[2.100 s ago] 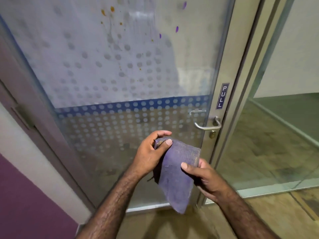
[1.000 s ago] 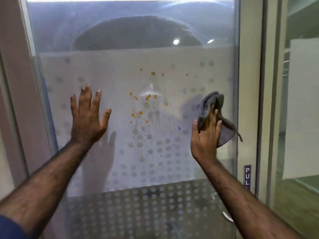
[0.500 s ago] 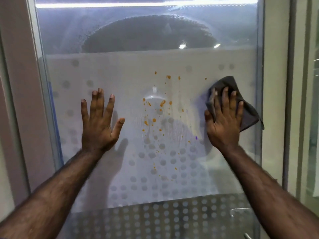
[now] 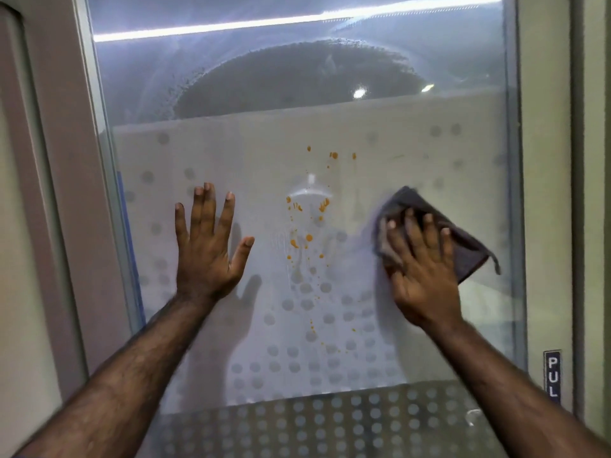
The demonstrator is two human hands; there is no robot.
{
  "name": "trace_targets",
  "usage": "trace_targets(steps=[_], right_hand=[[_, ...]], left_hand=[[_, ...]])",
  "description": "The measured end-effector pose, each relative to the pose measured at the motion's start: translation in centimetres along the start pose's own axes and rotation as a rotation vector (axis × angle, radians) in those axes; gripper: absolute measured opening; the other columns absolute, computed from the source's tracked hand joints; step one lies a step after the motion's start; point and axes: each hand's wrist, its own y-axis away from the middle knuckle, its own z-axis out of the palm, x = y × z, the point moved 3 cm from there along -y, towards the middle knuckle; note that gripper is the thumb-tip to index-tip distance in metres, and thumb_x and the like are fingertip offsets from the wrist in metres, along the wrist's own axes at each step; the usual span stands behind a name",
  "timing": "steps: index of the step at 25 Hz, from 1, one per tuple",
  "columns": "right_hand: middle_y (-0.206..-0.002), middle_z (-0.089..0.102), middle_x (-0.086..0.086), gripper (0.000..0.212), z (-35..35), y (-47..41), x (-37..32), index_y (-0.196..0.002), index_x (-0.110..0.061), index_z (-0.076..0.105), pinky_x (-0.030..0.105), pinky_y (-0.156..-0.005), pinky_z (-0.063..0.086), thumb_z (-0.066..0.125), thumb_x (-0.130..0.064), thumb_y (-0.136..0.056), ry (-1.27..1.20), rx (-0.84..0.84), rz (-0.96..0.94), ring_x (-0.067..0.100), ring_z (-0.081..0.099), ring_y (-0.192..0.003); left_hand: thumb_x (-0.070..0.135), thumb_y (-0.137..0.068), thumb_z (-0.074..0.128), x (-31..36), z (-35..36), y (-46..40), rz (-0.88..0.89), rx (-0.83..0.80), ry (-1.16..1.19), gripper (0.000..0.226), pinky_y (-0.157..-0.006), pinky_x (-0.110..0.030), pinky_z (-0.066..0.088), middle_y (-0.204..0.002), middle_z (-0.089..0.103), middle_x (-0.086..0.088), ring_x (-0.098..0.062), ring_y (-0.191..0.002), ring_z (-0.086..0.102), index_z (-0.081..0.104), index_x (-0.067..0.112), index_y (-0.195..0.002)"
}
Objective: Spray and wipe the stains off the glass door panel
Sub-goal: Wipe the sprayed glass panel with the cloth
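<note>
Fingers [image 4: 425,226] of your right hand [image 4: 421,276] press the cloth [image 4: 463,246] flat; left hand [image 4: 206,249] lies spread on the glass [image 4: 231,153]. Orange stains [image 4: 307,239] remain mid-panel, so wiping looks barely begun.

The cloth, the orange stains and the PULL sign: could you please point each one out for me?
cloth [image 4: 463,236], head view, on the grey fabric right of the fingers.
orange stains [image 4: 308,238], head view, on a round spot mid-cluster.
PULL sign [image 4: 552,375], head view, on its lettering.

Head view, close, facing glass door panel [image 4: 251,153]
</note>
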Motion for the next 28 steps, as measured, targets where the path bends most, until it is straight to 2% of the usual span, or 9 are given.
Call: trace_targets(steps=[2,4,9,14,17,20,22,25,28], right_hand=[[-0.181,0.021,0.012,0.069,-0.8,-4.9,3.0,-0.174,-0.028,0.006,0.064,-0.133,0.017,0.038,-0.04,-0.115,0.001,0.123,0.298,0.037,0.015,-0.169],[-0.181,0.023,0.013,0.066,-1.6,-11.1,2.8,-0.172,-0.029,0.003,0.065,-0.133,0.019,0.033,-0.046,-0.117,-0.039,0.2,0.393,0.039,0.019,-0.167],[-0.18,0.027,0.013,0.063,-0.5,-16.8,-8.3,-0.17,-0.028,0.034,0.063,-0.134,0.014,0.043,-0.047,-0.11,-0.065,0.117,0.024,0.039,0.019,-0.167],[-0.182,0.02,0.005,0.068,1.0,-4.3,-11.9,-0.173,-0.029,0.025,0.058,-0.136,0.014,0.043,-0.051,-0.111,-0.095,-0.051,-0.372,0.029,0.011,-0.17],[-0.18,0.024,0.008,0.074,-0.4,-4.6,-5.7,-0.171,-0.028,0.031,0.059,-0.135,0.015,0.046,-0.061,-0.107,-0.042,-0.033,-0.177,0.031,0.012,-0.169],[-0.182,0.02,0.011,0.075,-2.2,-12.4,-0.5,-0.173,-0.021,0.023,0.06,-0.135,0.012,0.027,-0.063,-0.111,-0.048,0.05,0.223,0.036,0.014,-0.169],[-0.182,0.019,0.009,0.074,-3.2,-18.3,-0.8,-0.174,-0.019,0.019,0.06,-0.135,0.012,0.022,-0.061,-0.113,-0.09,0.131,0.339,0.034,0.014,-0.169],[-0.183,0.018,0.009,0.066,-3.2,-23.7,-5.9,-0.173,-0.03,0.022,0.059,-0.135,0.01,0.02,-0.057,-0.114,-0.075,0.113,0.21,0.034,0.012,-0.169],[-0.182,0.018,0.009,0.066,-1.8,-21.7,-12.0,-0.172,-0.03,0.026,0.061,-0.135,0.011,0.021,-0.059,-0.113,-0.075,0.015,-0.124,0.034,0.011,-0.17]], left_hand=[[0.062,-0.106,0.031,-0.1,0.2,-0.1,-0.003,-0.007,-0.025,0.083,-0.132,-0.067,0.005,-0.181,-0.003,-0.014,-0.032,-0.169,-0.001,0.01,0.018,-0.172],[0.063,-0.106,0.032,-0.1,0.5,0.0,0.001,-0.004,-0.048,0.084,-0.132,-0.067,0.005,-0.181,-0.004,-0.014,-0.033,-0.169,-0.001,0.009,0.017,-0.172],[0.064,-0.106,0.033,-0.2,0.6,0.1,0.01,0.0,-0.045,0.085,-0.132,-0.067,0.004,-0.181,-0.003,-0.015,-0.034,-0.169,0.0,0.01,0.017,-0.172],[0.063,-0.106,0.033,-0.1,0.2,-0.1,0.018,-0.017,-0.051,0.084,-0.131,-0.068,0.008,-0.181,-0.002,-0.015,-0.034,-0.169,0.001,0.01,0.017,-0.172],[0.063,-0.106,0.032,0.0,0.0,-0.1,0.009,-0.021,-0.043,0.083,-0.132,-0.067,0.006,-0.181,-0.002,-0.015,-0.034,-0.169,0.0,0.01,0.017,-0.172],[0.064,-0.106,0.032,0.1,0.1,0.0,0.003,-0.017,-0.054,0.084,-0.132,-0.066,0.006,-0.181,-0.002,-0.016,-0.034,-0.169,0.0,0.01,0.017,-0.172],[0.065,-0.106,0.032,0.1,0.2,0.0,0.004,-0.014,-0.052,0.084,-0.133,-0.066,0.005,-0.181,-0.003,-0.015,-0.033,-0.169,-0.001,0.009,0.017,-0.172],[0.064,-0.106,0.031,0.0,0.2,0.0,0.003,-0.021,-0.039,0.083,-0.133,-0.065,0.005,-0.181,-0.003,-0.014,-0.033,-0.169,-0.001,0.009,0.018,-0.172],[0.06,-0.109,0.024,0.0,-0.1,-0.1,-0.007,-0.019,0.022,0.077,-0.133,-0.066,0.006,-0.181,0.0,-0.013,-0.03,-0.169,0.001,0.012,0.018,-0.172]])
